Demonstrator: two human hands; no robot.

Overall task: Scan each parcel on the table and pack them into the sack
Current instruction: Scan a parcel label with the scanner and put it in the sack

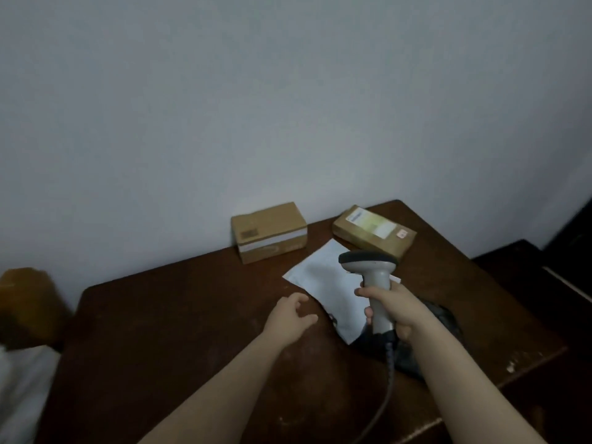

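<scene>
My right hand [392, 307] grips the handle of a grey barcode scanner [368, 261], held upright over a flat white mailer parcel [323, 280] on the dark wooden table [179, 331]. Empty and with loosely curled fingers, my left hand [293, 317] hovers just left of the mailer's near edge. Against the wall stands a cardboard box [269, 232] with a white band. A second, flatter cardboard box [374, 230] with a pale label lies to the right of it. The scanner's cable [384, 389] runs down toward the table's front edge.
A dark object [442, 318] lies on the table behind my right wrist, mostly hidden. Off the table's left end are a brownish-yellow bundle [27, 302] and white material [19, 389] below it. Dark furniture [544, 274] stands to the right. A plain wall backs the table.
</scene>
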